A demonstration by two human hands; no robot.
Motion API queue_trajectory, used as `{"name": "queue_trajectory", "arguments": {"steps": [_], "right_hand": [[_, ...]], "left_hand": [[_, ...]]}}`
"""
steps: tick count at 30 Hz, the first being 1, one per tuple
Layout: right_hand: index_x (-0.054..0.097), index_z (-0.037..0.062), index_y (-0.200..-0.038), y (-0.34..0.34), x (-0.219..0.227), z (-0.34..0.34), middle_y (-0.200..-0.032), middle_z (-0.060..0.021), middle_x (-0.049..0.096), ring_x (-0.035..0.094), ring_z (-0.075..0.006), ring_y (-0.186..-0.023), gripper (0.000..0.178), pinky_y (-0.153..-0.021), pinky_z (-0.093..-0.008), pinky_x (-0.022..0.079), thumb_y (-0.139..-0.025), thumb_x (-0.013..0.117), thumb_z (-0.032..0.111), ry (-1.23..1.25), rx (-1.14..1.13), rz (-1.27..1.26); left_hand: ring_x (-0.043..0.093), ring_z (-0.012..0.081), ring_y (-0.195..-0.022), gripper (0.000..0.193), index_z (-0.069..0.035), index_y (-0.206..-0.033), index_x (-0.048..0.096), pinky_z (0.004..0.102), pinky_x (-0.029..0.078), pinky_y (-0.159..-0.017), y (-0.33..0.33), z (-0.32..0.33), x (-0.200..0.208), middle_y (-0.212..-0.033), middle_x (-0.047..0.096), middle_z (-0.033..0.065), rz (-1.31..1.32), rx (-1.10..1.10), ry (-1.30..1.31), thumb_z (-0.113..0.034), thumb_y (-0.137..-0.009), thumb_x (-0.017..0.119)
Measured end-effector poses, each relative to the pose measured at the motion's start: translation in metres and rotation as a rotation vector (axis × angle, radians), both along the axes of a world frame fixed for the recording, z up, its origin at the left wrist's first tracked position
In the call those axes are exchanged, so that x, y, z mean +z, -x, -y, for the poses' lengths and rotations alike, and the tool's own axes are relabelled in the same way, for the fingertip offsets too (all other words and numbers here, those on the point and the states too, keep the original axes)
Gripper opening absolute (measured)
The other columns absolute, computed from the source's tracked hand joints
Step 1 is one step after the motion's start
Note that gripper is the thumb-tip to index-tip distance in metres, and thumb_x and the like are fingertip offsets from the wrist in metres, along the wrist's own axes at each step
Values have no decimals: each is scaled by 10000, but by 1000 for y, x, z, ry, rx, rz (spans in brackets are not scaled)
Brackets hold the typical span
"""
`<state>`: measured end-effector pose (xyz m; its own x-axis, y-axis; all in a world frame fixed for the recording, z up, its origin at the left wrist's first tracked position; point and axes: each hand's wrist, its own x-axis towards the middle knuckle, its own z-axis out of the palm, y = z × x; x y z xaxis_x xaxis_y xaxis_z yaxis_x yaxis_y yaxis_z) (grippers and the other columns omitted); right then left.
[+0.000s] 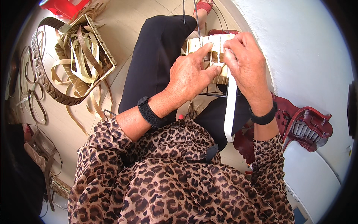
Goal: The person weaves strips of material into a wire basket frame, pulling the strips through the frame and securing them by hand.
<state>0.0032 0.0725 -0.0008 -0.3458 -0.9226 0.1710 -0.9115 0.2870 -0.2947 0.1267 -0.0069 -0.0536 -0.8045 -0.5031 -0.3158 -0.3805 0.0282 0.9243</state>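
A small cream woven basket piece (193, 44) on a black wire frame (213, 92) sits in front of me, between my knees. My left hand (191, 72) steadies it, with the index fingertip on the weave and the thumb against its near side. The other left fingers are mostly hidden. Closed fingers of my right hand (249, 63) press at the weave's right side, pinching a flat strip there. From beneath that hand a long white strip (231, 108) hangs down over my dark trousers. A brownish band shows between my hands, partly covered.
At left, a brown woven basket (100, 44) with a broad handle holds loose cream and brown strips (84, 56). Coiled strips (35, 100) lie beyond it on the tiled floor. A red plastic item (69, 8) is at upper left. Dark-red carved furniture (304, 127) stands right, beside a white wall.
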Motion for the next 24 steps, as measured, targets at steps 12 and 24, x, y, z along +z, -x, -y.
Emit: {"name": "queue_trajectory", "arguments": {"steps": [12, 24], "right_hand": [[574, 10, -793, -16, 17, -19, -786, -60, 590, 560, -116, -637, 72, -545, -272, 446, -790, 598, 79, 135, -332, 342], [557, -19, -707, -67, 13, -49, -530, -28, 498, 411, -55, -510, 259, -480, -242, 383, -815, 655, 196, -43, -782, 663]], "left_hand": [[611, 255, -598, 285, -140, -1019, 661, 344, 475, -576, 8, -6, -5, -637, 618, 108, -204, 125, -6, -247, -755, 662], [523, 20, -641, 352, -66, -1149, 595, 195, 462, -583, 6, -2, -1, -711, 626, 15, -156, 78, -66, -89, -803, 657]]}}
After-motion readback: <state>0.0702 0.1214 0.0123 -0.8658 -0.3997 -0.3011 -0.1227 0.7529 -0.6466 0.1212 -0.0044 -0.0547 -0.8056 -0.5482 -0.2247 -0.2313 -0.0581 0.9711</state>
